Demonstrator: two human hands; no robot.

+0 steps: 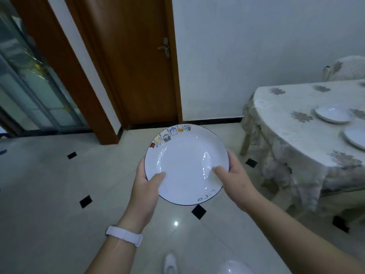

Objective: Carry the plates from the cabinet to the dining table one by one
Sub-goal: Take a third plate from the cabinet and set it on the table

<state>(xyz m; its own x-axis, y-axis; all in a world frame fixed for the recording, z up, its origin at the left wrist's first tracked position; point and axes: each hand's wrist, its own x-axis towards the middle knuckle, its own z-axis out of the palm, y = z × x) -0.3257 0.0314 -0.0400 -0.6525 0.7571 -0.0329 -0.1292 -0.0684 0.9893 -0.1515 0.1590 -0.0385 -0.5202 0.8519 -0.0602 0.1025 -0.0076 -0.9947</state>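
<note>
A white plate with a dark rim line and small coloured drawings along its far-left edge is held level above the tiled floor, in the middle of the view. My left hand grips its left edge, thumb on top and fingers underneath. On the opposite edge, my right hand grips the same way, its thumb lying on the plate's inner slope. The dining table, under a pale flowered cloth, stands to the right. Two white plates lie on it, the nearer one cut off by the frame edge.
A brown wooden door is shut straight ahead, with a glass sliding door to its left. A covered chair stands behind the table by the white wall. Pale floor tiles with black diamond insets stretch between me and the table.
</note>
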